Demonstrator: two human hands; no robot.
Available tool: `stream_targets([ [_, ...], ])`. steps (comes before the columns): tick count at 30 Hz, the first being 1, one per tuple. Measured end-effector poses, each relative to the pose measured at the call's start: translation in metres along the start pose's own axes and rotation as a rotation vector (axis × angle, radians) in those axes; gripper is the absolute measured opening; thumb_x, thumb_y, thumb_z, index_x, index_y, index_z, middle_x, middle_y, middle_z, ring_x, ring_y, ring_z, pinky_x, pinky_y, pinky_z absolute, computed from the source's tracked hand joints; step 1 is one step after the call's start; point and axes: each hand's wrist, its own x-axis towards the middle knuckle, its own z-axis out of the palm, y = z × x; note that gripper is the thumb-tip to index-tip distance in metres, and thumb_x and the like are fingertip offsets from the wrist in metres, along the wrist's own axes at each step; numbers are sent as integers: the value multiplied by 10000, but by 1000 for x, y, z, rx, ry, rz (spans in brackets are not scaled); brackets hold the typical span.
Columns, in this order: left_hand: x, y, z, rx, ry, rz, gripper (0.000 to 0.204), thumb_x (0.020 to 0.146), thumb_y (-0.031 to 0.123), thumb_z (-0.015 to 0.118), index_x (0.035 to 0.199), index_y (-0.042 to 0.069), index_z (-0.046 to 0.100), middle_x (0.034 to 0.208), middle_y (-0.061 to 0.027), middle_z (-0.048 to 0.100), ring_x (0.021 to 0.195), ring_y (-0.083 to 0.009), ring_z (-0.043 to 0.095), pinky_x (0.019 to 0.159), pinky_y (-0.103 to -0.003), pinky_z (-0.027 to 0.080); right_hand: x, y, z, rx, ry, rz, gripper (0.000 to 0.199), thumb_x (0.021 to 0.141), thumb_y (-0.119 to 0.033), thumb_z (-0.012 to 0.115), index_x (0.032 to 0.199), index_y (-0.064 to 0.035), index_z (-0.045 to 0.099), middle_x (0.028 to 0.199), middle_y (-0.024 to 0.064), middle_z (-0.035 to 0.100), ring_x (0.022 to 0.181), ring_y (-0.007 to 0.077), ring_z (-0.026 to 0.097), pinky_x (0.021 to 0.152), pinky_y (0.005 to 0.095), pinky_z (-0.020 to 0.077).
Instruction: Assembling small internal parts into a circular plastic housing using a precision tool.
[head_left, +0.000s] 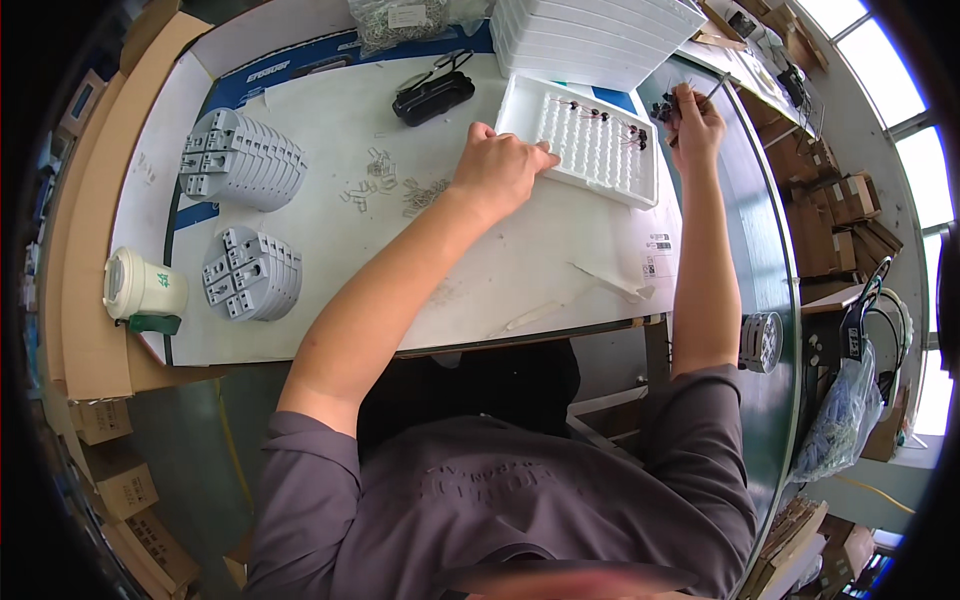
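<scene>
Tray lies between hands: left hand rests spread on its near-left edge; right hand pinches apparently small dark parts just beyond its far-right corner.

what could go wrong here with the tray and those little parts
The white slotted tray lies close to the table's right edge, and the left hand presses only its near rim, so a nudge might tip it. The right hand holds a bunch of small dark leaded parts beyond the tray, where a dropped one could fall clear. The loose metal bits might get swept by the forearm.
</scene>
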Motion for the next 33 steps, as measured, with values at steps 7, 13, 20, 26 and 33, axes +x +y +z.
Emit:
stream_targets([
  [7,7,-13,-52,-242,-271,-149,241,980,204,801,1210,195,872,1088,12,860,751,-154,698,898,-313,509,-171,-25,30,-940,-852,-1052,146,1008,-235,764,1016,-89,774,930,19,624,623,187,619,597,324,563],
  [13,9,-30,-51,-484,-298,-202,281,941,225,840,1212,155,869,1043,-10,859,718,-148,689,793,-303,576,-137,-30,35,-623,-823,-680,347,829,-205,953,1114,-65,813,1035,31,711,717,159,593,673,275,530],
  [20,14,-22,-47,-417,-305,-176,273,960,204,820,1221,130,858,1170,-11,852,861,-144,768,837,-294,605,11,-24,3,-1260,-784,-446,348,868,-129,906,1198,-76,808,1067,40,713,875,204,657,832,367,558],
  [26,9,-24,-47,-431,-287,-153,269,974,199,805,1229,128,850,1275,-3,820,974,-160,803,908,-295,618,21,-20,5,-1402,-962,-468,292,919,-133,850,1202,-91,795,1085,41,712,876,214,663,830,353,560],
  [33,10,-23,-47,-340,-291,-121,278,960,176,810,1231,126,845,1297,-7,810,1032,-169,809,946,-299,619,7,6,-18,-1304,-841,-772,167,1008,-153,770,1142,-59,799,1005,36,739,866,205,695,807,322,572],
])
